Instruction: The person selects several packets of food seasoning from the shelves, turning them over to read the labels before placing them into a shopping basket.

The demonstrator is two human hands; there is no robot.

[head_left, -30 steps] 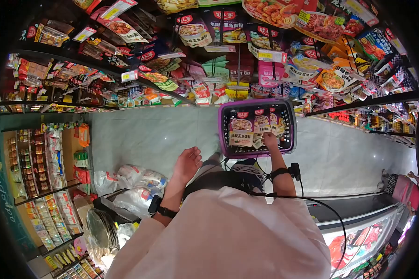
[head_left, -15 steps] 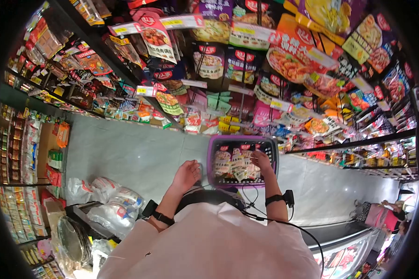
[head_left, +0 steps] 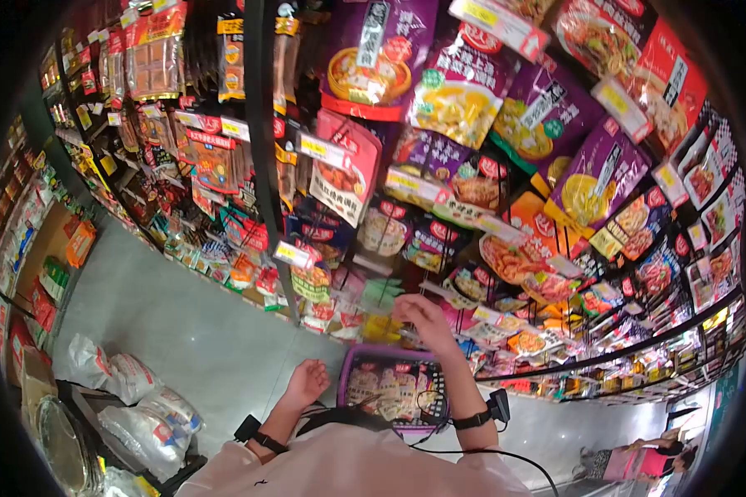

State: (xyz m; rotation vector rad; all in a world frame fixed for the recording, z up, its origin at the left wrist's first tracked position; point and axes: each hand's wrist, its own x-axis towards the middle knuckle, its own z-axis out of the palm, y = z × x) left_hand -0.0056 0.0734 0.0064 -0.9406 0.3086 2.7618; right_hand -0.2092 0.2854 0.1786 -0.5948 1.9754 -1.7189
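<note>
My right hand is raised over the far edge of the basket, up against the lower shelf rows. Its fingers are stretched forward, open, beside a pale green packet on the rack. Low in the view to the left, my left hand hangs over the floor with nothing in it, its fingers loosely bent. Between my forearms stands a purple-rimmed shopping basket on the floor. Inside it lie several seasoning pouches with pale fronts and red labels.
Racks of hanging seasoning pouches curve across the front, with a black post among them. White plastic bags sit on the floor at lower left. Another person in pink is far off at lower right.
My right hand has lifted out from above the basket and reached forward to the shelf. The view has tilted up, so more of the upper rack shows. My left hand stays low.
</note>
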